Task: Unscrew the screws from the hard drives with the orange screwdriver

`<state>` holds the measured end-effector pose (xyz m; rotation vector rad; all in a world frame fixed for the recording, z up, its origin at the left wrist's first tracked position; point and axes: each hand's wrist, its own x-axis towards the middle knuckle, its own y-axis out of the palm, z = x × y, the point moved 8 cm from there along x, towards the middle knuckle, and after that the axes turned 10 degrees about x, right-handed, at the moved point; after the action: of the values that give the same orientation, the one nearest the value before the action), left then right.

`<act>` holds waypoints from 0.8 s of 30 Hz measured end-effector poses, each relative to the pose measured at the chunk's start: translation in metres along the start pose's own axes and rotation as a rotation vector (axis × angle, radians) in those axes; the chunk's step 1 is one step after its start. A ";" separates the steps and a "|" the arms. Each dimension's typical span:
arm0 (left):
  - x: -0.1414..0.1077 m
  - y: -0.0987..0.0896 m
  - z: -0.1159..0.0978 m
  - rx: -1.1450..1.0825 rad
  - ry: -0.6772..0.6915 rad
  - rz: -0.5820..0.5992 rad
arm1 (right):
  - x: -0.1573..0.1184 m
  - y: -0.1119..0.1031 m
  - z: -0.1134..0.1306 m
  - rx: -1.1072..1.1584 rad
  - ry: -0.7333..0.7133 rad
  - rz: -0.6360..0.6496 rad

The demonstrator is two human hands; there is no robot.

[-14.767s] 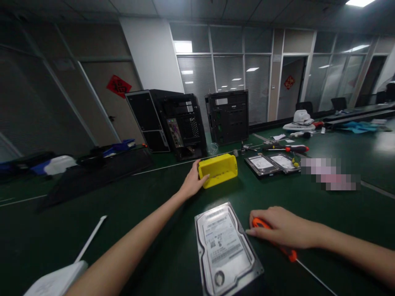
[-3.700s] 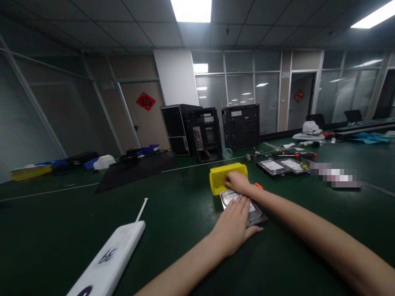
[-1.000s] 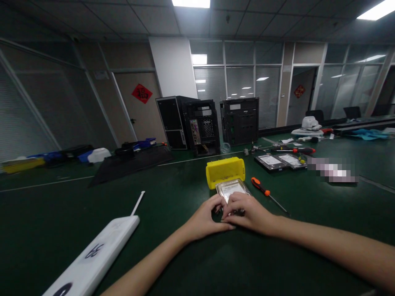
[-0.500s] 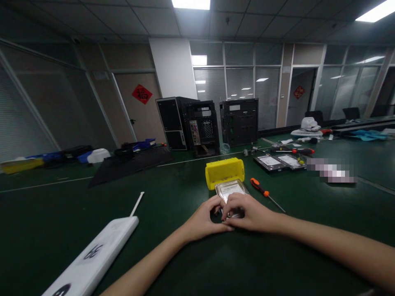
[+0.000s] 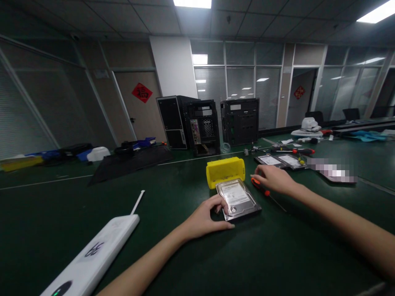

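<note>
Hard drive [image 5: 242,199] on the bench [image 5: 173,263] by the yellow bin [image 5: 225,165] looks stiff, dense and slick-topped, best held by its side edges, the left hand [image 5: 205,217] grasping its near-left corner, the right hand [image 5: 275,179] at the screwdriver [image 5: 266,192], grip unclear.

I could pass across the dark green tabletop [image 5: 163,197] between the long white plastic bar [image 5: 108,238] and the bare left hand [image 5: 203,218]. Beyond the flat silver hard drive [image 5: 237,197], a yellow plastic bin [image 5: 225,168] blocks me; right, the bare right hand [image 5: 274,177] and orange-and-black screwdriver [image 5: 267,193] do.
</note>
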<state>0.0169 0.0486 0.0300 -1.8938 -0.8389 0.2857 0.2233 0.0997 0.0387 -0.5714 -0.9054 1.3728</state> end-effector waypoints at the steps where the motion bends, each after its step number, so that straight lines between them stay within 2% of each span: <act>1: 0.000 0.000 0.000 -0.001 -0.002 0.001 | 0.006 0.001 -0.014 -0.008 0.050 0.035; 3: 0.001 0.000 0.001 -0.008 -0.003 0.007 | 0.013 0.009 -0.033 0.010 0.091 0.109; 5: 0.001 0.001 0.001 -0.015 0.002 0.011 | 0.015 0.020 -0.039 0.053 0.081 0.168; 8: 0.002 0.002 0.002 -0.018 0.009 0.009 | 0.013 0.032 -0.031 0.112 0.032 0.205; 11: 0.002 0.002 0.003 -0.019 0.009 -0.001 | 0.009 0.032 -0.016 0.171 -0.047 0.203; 15: 0.001 0.001 0.003 -0.030 0.014 0.001 | 0.009 0.006 0.003 0.332 -0.101 0.124; 18: 0.001 0.000 0.001 -0.046 0.026 0.006 | 0.006 -0.025 0.023 0.755 -0.099 0.031; 21: 0.001 0.000 0.001 -0.061 0.037 0.004 | -0.002 -0.052 0.062 1.030 -0.232 -0.047; 24: 0.001 0.002 0.001 -0.060 0.046 0.011 | -0.012 -0.057 0.106 1.085 -0.367 -0.047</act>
<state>0.0176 0.0499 0.0281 -1.9539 -0.8147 0.2254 0.1706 0.0631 0.1411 0.5381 -0.3276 1.7054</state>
